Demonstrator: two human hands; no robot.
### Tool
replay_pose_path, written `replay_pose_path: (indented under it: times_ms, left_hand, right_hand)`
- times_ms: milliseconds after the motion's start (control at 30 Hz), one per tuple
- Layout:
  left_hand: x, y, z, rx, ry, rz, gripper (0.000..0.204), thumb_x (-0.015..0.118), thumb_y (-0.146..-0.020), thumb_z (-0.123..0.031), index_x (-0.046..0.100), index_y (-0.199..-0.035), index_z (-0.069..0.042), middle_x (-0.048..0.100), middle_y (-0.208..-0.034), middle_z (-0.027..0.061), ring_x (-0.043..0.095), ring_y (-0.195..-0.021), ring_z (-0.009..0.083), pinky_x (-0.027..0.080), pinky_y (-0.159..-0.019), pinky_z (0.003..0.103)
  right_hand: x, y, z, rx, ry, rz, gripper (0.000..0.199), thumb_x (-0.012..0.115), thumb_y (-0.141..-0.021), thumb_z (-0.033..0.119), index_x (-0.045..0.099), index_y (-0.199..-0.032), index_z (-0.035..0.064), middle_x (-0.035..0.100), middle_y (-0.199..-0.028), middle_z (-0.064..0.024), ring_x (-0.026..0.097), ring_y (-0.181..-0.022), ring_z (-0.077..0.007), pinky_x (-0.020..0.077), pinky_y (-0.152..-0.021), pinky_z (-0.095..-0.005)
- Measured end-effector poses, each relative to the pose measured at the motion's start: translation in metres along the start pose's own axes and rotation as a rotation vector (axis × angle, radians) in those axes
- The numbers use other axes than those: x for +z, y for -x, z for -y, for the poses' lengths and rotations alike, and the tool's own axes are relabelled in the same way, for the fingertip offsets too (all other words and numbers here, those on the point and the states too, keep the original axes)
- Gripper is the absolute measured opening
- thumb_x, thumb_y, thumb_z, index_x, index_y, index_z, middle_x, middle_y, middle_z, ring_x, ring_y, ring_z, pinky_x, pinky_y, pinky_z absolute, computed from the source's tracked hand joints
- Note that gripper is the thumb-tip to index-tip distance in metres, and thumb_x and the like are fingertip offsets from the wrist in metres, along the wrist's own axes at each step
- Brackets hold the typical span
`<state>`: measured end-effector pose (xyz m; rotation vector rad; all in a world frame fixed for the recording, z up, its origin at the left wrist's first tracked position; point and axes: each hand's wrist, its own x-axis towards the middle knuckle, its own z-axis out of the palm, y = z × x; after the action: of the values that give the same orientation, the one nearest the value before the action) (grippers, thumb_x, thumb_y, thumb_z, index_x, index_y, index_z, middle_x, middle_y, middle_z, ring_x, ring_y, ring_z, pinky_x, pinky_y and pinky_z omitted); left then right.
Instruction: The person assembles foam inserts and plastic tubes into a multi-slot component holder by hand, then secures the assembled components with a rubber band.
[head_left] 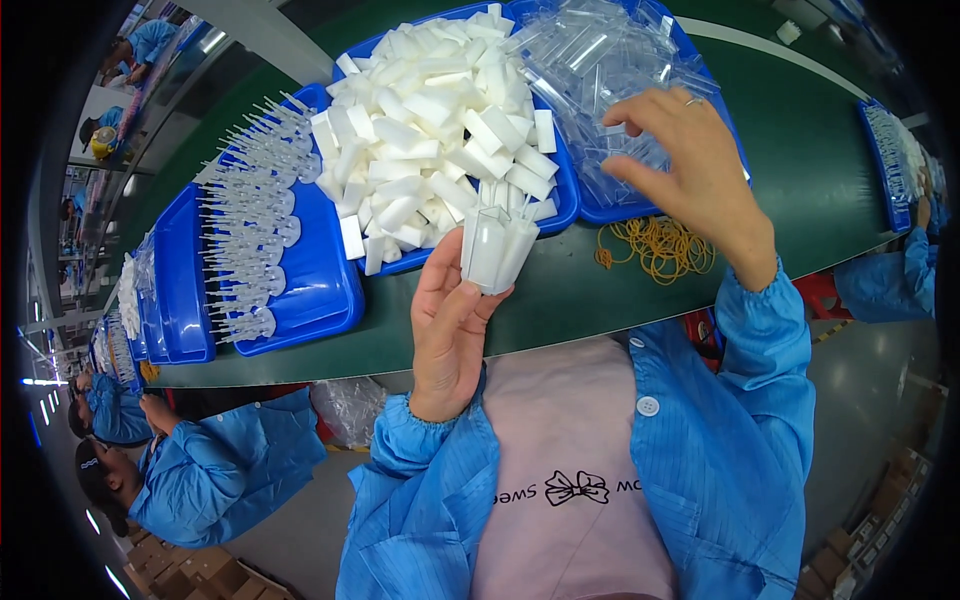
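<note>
Right hand [695, 165] nearest clear pieces [575, 70], grip wide.
Pieces lie ahead-left, axes mixed; left hand [447, 340] pinches clear-white bundle [490, 250], long axis toward bench's [800, 170] far edge.

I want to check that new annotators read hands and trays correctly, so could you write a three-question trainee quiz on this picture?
1. Which hand holds the cluster of translucent pieces?
2. True or false: the yellow rubber bands lie inside a blue tray.
3. Over which heap is the right hand?
A) White blocks
B) Clear plastic pieces
C) Yellow rubber bands

Key:
1. The left hand.
2. False; they lie loose on the green table.
3. B.
</note>
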<state>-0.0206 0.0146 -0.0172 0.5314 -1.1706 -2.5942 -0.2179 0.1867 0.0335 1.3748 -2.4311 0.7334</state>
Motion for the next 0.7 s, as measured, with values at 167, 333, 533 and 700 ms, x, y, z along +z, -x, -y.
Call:
replay_pose_path:
  times_ms: [167, 333, 533, 700]
  left_hand:
    - [0.004, 0.001, 0.0, 0.094, -0.065, -0.027, 0.054, 0.054, -0.084, -0.002, 0.036, -0.134, 0.001, 0.044, -0.133, 0.0139, 0.047, -0.12, 0.0218, 0.044, -0.096, 0.035]
    - [0.0, -0.001, 0.006, 0.36, -0.365, -0.01, 0.055, 0.06, -0.073, 0.011, 0.048, -0.126, 0.004, 0.045, -0.122, 0.0112, 0.049, -0.114, 0.0208, 0.045, -0.093, 0.032]
    - [0.003, 0.002, 0.004, 0.563, -0.628, 0.003, 0.051, 0.066, -0.067, 0.008, 0.057, -0.118, 0.002, 0.046, -0.114, 0.0096, 0.052, -0.103, 0.0183, 0.046, -0.087, 0.028]
    - [0.008, 0.008, -0.003, 0.638, -0.826, -0.007, 0.051, 0.07, -0.062, 0.005, 0.062, -0.113, 0.0, 0.05, -0.108, 0.01, 0.053, -0.095, 0.0185, 0.045, -0.081, 0.027]
  right_hand:
    - [0.016, 0.011, -0.002, -0.01, 0.184, -0.002, 0.021, 0.068, -0.074, 0.015, 0.06, -0.092, 0.0099, 0.061, -0.085, -0.0033, 0.055, -0.083, -0.0231, 0.0381, -0.074, -0.0353]
    - [0.005, 0.01, 0.003, 0.042, 0.023, -0.292, 0.015, 0.068, -0.075, 0.009, 0.065, -0.09, 0.0075, 0.063, -0.085, -0.0041, 0.058, -0.079, -0.0201, 0.0406, -0.077, -0.0308]
    - [-0.012, 0.009, 0.033, 0.22, -0.794, -0.11, 0.016, 0.064, -0.078, 0.002, 0.064, -0.093, 0.0017, 0.059, -0.081, -0.0024, 0.051, -0.078, -0.0088, 0.0422, -0.074, -0.023]
    - [-0.008, 0.008, 0.041, 0.247, -0.842, -0.112, 0.015, 0.065, -0.077, 0.004, 0.064, -0.092, 0.0013, 0.058, -0.081, -0.0015, 0.052, -0.076, -0.0089, 0.0422, -0.075, -0.0235]
